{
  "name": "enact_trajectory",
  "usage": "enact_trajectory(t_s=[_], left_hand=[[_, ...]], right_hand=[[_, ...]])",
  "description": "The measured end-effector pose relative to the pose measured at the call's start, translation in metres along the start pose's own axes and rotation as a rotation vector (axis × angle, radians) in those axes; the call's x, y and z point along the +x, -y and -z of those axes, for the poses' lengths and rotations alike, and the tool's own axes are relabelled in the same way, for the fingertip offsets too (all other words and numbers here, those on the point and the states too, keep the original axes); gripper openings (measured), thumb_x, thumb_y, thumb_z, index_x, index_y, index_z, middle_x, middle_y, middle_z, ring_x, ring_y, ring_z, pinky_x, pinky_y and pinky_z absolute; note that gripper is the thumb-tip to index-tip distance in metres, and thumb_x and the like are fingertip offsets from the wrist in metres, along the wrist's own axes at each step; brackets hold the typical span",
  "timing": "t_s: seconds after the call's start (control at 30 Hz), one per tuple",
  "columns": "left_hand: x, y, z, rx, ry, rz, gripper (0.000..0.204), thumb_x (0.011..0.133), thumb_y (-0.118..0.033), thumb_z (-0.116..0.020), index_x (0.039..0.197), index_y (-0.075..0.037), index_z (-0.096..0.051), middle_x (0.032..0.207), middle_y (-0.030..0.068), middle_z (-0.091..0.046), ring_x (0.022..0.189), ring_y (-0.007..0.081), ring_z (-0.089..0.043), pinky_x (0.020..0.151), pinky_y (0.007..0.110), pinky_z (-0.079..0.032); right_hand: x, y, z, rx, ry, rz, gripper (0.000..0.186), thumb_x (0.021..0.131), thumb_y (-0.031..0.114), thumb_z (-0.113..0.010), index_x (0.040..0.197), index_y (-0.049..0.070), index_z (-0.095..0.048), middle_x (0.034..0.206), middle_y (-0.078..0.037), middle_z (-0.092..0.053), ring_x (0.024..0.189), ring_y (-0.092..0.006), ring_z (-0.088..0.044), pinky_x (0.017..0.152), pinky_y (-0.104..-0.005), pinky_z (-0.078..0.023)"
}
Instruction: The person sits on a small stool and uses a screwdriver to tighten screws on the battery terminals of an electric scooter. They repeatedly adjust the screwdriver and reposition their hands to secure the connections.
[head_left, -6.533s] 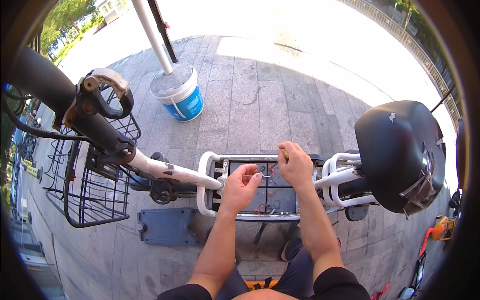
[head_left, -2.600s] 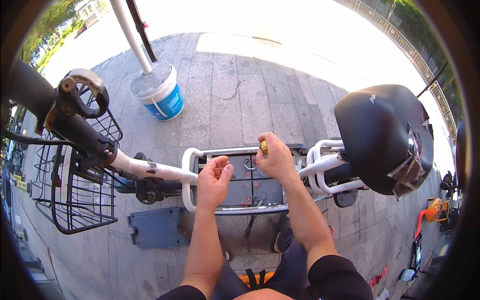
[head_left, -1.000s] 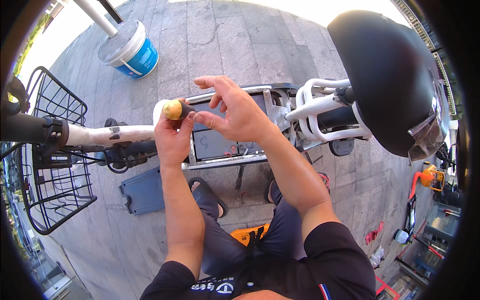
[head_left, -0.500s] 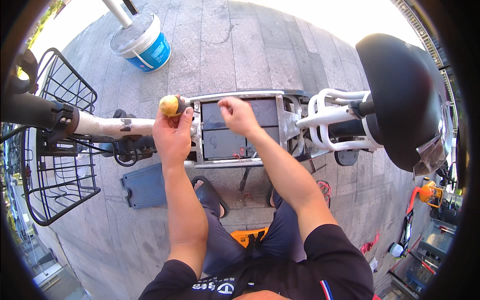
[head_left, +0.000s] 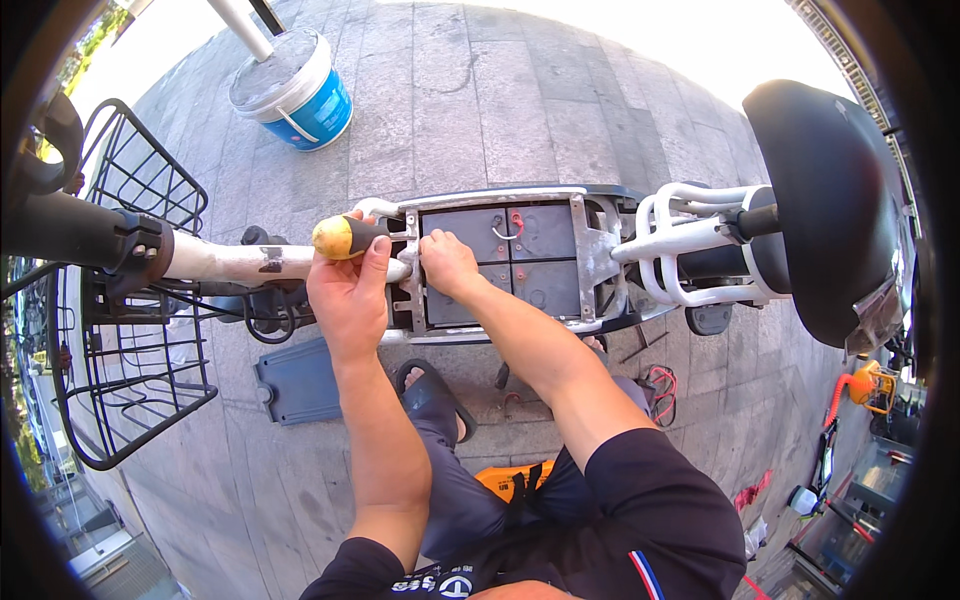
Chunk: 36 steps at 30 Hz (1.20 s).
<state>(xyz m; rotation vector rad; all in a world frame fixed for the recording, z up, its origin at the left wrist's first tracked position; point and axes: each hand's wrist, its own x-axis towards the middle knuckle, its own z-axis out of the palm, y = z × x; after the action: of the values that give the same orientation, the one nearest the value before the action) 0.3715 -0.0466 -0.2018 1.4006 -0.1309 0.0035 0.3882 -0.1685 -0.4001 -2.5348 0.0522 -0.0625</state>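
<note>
My left hand (head_left: 350, 300) is closed around the yellow and black handle of a screwdriver (head_left: 335, 238). It holds it beside the left end of an open battery compartment in a scooter frame (head_left: 597, 240). Just right of it, my right hand (head_left: 450, 262) has its fingers curled in at the compartment's left edge. Whatever those fingertips pinch, if anything, is hidden. Dark grey batteries (head_left: 545, 285) fill the compartment, and a short white wire (head_left: 508, 236) joins two terminals, one with a red cap.
The scooter's black basket (head_left: 135, 360) is at left, its black saddle (head_left: 815, 200) at right. On the paving lie a dark panel (head_left: 300, 380) and a red and black cable (head_left: 662, 390). Beyond the frame stands a blue and white bucket (head_left: 315, 110) holding a pole.
My right hand has moved left across the batteries to the compartment's left edge, close to my left hand. More batteries and the white wire now show. The whole view has shifted slightly.
</note>
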Motion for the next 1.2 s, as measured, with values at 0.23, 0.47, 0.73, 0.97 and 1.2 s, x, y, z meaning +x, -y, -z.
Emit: enact_trajectory(t_s=[0.23, 0.47, 0.73, 0.97, 1.2], left_hand=[[-0.001, -0.001, -0.003, 0.035, -0.016, -0.013, 0.043, 0.091, -0.007, -0.07, 0.129, 0.003, -0.054, 0.114, 0.0105, -0.066, 0.088, 0.0089, -0.058, 0.076, 0.023, -0.047], [-0.001, 0.002, -0.015, -0.06, 0.033, 0.005, 0.038, 0.09, -0.003, -0.071, 0.126, 0.002, -0.056, 0.111, 0.0084, -0.065, 0.099, 0.0109, -0.062, 0.089, 0.025, -0.049], [-0.004, 0.001, -0.015, -0.012, 0.047, 0.032, 0.038, 0.09, -0.002, -0.071, 0.125, 0.002, -0.056, 0.109, 0.0072, -0.066, 0.094, 0.0097, -0.062, 0.084, 0.023, -0.049], [-0.002, 0.008, -0.017, -0.091, 0.021, 0.002, 0.035, 0.09, -0.003, -0.071, 0.122, 0.002, -0.057, 0.105, 0.0042, -0.066, 0.091, 0.008, -0.062, 0.082, 0.023, -0.05], [-0.003, 0.006, -0.016, -0.065, 0.043, -0.001, 0.03, 0.09, -0.004, -0.071, 0.117, 0.001, -0.06, 0.097, -0.0005, -0.064, 0.085, 0.0049, -0.06, 0.077, 0.02, -0.049]], right_hand=[[-0.023, -0.046, 0.074, 0.258, 0.02, -0.099, 0.01, 0.087, 0.008, -0.064, 0.093, 0.002, -0.062, 0.086, -0.016, -0.07, 0.081, -0.0316, -0.069, 0.074, -0.039, -0.054], [-0.055, -0.106, 0.129, 0.162, -0.065, -0.258, 0.013, 0.085, 0.009, -0.065, 0.096, 0.005, -0.07, 0.093, -0.014, -0.071, 0.089, -0.0284, -0.068, 0.08, -0.0389, -0.055], [-0.05, -0.099, 0.101, -0.071, 0.026, -0.222, 0.014, 0.085, 0.012, -0.062, 0.094, 0.006, -0.07, 0.098, -0.018, -0.068, 0.094, -0.0374, -0.066, 0.084, -0.0462, -0.053], [-0.048, -0.099, 0.094, -0.161, -0.004, -0.2, 0.01, 0.085, 0.011, -0.061, 0.085, 0.005, -0.068, 0.092, -0.019, -0.066, 0.088, -0.0403, -0.065, 0.08, -0.0491, -0.053], [-0.047, -0.103, 0.094, -0.168, 0.011, -0.228, 0.014, 0.082, 0.018, -0.068, 0.084, 0.005, -0.068, 0.089, -0.018, -0.068, 0.086, -0.0383, -0.066, 0.08, -0.0487, -0.053]])
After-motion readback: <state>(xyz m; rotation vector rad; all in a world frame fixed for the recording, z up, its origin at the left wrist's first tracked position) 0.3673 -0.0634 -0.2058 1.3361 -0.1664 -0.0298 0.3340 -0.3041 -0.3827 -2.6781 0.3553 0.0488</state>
